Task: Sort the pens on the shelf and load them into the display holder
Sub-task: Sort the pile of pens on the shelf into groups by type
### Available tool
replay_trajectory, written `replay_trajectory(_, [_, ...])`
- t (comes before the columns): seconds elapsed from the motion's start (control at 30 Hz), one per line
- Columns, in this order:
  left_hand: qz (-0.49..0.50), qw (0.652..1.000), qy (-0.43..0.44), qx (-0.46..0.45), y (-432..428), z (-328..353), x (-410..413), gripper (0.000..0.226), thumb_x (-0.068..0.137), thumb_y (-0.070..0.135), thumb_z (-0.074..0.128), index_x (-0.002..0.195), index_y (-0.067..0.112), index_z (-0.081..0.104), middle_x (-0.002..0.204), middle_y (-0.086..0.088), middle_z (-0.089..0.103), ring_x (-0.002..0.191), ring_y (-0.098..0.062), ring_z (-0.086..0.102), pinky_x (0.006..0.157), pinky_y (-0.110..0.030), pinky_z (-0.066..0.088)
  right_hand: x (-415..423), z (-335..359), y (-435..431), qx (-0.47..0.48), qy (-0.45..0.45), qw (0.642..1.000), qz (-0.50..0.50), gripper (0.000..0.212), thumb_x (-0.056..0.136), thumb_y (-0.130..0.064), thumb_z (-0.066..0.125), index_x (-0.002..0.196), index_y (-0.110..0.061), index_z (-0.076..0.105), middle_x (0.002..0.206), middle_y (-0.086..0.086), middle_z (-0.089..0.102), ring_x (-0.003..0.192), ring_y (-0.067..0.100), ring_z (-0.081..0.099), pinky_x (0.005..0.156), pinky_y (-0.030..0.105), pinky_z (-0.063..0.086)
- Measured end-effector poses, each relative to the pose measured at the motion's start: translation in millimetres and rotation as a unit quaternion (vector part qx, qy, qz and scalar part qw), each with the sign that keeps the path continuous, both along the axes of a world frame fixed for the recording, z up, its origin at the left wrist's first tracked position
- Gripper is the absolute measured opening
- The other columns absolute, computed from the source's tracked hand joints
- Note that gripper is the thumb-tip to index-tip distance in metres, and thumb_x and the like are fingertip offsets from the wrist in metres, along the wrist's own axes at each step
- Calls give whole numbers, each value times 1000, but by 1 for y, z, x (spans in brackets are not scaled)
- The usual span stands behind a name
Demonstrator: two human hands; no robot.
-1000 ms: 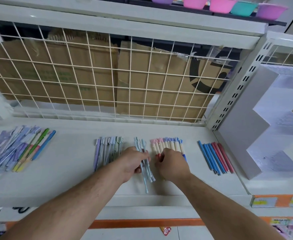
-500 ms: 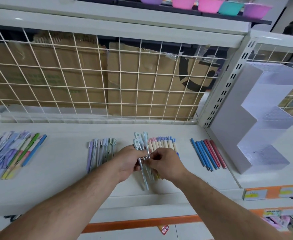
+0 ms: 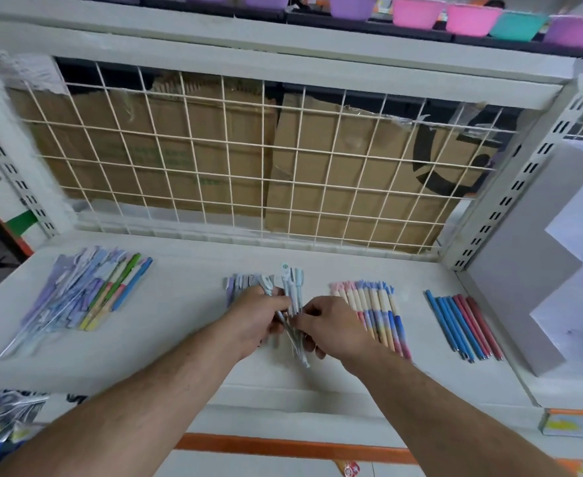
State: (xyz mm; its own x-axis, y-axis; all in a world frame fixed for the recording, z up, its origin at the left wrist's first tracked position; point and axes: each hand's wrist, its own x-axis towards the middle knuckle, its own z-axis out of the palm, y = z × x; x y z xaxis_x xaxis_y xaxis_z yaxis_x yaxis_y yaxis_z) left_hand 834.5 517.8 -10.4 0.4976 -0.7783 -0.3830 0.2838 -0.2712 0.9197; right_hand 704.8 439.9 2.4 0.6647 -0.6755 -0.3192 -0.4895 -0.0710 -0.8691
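Observation:
Pens lie in groups on the white shelf (image 3: pixel 179 339). At its middle, my left hand (image 3: pixel 259 318) and my right hand (image 3: pixel 331 328) both grip a bundle of pale blue pens (image 3: pixel 291 290), lifted a little off the shelf with the caps pointing away. A lilac group (image 3: pixel 236 285) lies partly hidden behind my left hand. To the right lie cream, pink and blue pens (image 3: pixel 374 311), then thin blue and red pens (image 3: pixel 462 325). A mixed pile (image 3: pixel 86 290) sits at the left. The white stepped display holder (image 3: pixel 538 263) stands at the right end.
A wire grid (image 3: pixel 248 166) backs the shelf, with cardboard behind it. Coloured bowls (image 3: pixel 469 18) stand on the shelf above. Packaged goods (image 3: pixel 0 428) show at the lower left, and orange price labels (image 3: pixel 572 423) run along the front edge.
My right hand left the cream and pink pens and joined my left hand on the pale blue bundle, which rose off the shelf. The camera view shifted right, then left.

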Motion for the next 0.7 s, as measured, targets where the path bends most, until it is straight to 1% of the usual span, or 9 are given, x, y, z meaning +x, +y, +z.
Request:
replay_trajectory(0.07, [22, 999, -19, 21, 11, -1, 15, 28, 89, -5, 54, 70, 13, 63, 56, -2, 59, 48, -14, 54, 40, -21, 37, 16, -2, 9, 8, -3, 1000, 8, 14, 84, -11, 67, 79, 2, 66, 52, 11, 62, 44, 23, 51, 40, 27, 39])
replay_trajectory(0.13, [41, 996, -56, 57, 21, -3, 32, 22, 85, -2, 59, 69, 13, 60, 55, -3, 56, 44, -15, 51, 43, -21, 36, 33, -5, 16, 8, 3, 1000, 11, 13, 84, -9, 66, 77, 3, 66, 52, 11, 61, 46, 25, 51, 40, 27, 39])
replay_trajectory(0.2, [59, 991, -91, 80, 30, -6, 50, 16, 84, 2, 64, 72, 12, 61, 56, -4, 54, 47, -17, 50, 45, -22, 37, 48, -7, 22, 2, 19, 1000, 12, 14, 83, -8, 66, 73, 1, 65, 50, 10, 60, 40, 23, 50, 38, 24, 39])
replay_trajectory(0.27, [66, 987, -113, 96, 35, -9, 65, 15, 84, 4, 66, 72, 12, 60, 60, -6, 55, 51, -19, 51, 43, -23, 40, 61, -10, 26, -13, 40, 999, 14, 18, 83, -9, 65, 66, -3, 63, 46, 8, 59, 32, 19, 48, 36, 20, 37])
replay_trajectory(0.33, [61, 982, -137, 116, 37, -12, 77, 13, 83, 4, 67, 74, 10, 60, 63, -9, 56, 54, -23, 52, 44, -24, 42, 71, -13, 28, -31, 59, 998, 12, 21, 82, -8, 65, 61, -6, 60, 43, 6, 58, 30, 18, 50, 35, 18, 37])
replay_trajectory(0.4, [53, 977, -156, 132, 37, -15, 86, 6, 81, 5, 67, 78, 5, 61, 67, -13, 57, 56, -25, 54, 48, -26, 44, 79, -16, 30, -43, 74, 996, 2, 19, 81, -7, 64, 62, -7, 60, 44, 6, 58, 30, 19, 53, 35, 19, 39])
replay_trajectory(0.47, [40, 974, -170, 143, 36, -17, 93, 5, 81, 6, 68, 79, 4, 63, 67, -13, 59, 55, -25, 55, 49, -26, 44, 84, -18, 31, -54, 85, 995, -6, 17, 80, -7, 64, 63, -8, 62, 46, 6, 59, 32, 20, 56, 37, 22, 42])
replay_trajectory(0.63, [17, 973, -174, 148, 31, -20, 101, 6, 79, 5, 69, 77, 5, 64, 65, -11, 61, 47, -22, 55, 43, -23, 43, 90, -22, 32, -64, 93, 993, -20, 15, 78, -8, 66, 64, -7, 64, 48, 8, 63, 36, 22, 59, 39, 26, 48])
replay_trajectory(0.7, [10, 973, -174, 152, 29, -20, 104, 5, 77, 5, 67, 72, 4, 64, 60, -11, 62, 43, -21, 57, 44, -23, 43, 90, -22, 33, -68, 98, 993, -21, 13, 79, -8, 66, 67, -7, 65, 49, 9, 64, 37, 23, 60, 39, 28, 51])
